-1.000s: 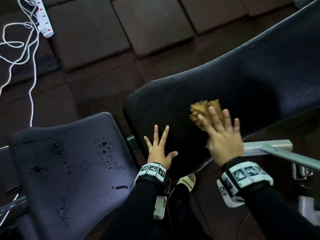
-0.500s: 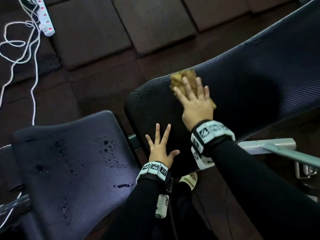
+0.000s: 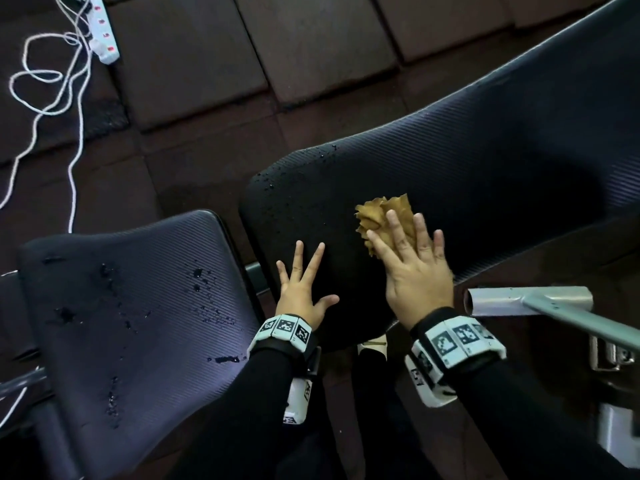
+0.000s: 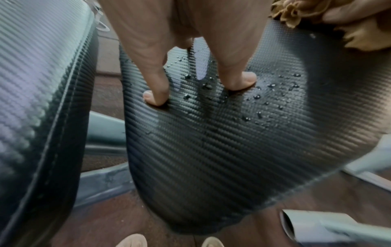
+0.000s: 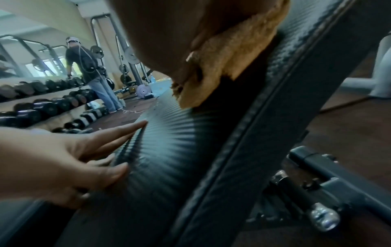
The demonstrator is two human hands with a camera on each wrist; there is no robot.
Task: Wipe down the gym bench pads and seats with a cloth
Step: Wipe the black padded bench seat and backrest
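The right hand (image 3: 414, 268) presses the cloth (image 3: 384, 216) flat-fingered on the back pad (image 3: 485, 174); the left hand (image 3: 301, 285) rests spread beside it. Droplets (image 3: 277, 183) could survive near the pad's end; the seat (image 3: 138, 306) remains wet.

No legible text, only square coded markers on both wristbands (image 3: 285, 328).

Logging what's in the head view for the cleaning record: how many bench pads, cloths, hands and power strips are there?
Bench pads: 2, seat pad and back pad
Cloths: 1, tan cloth
Hands: 2, left hand, right hand
Power strips: 1, power strip
Total: 6
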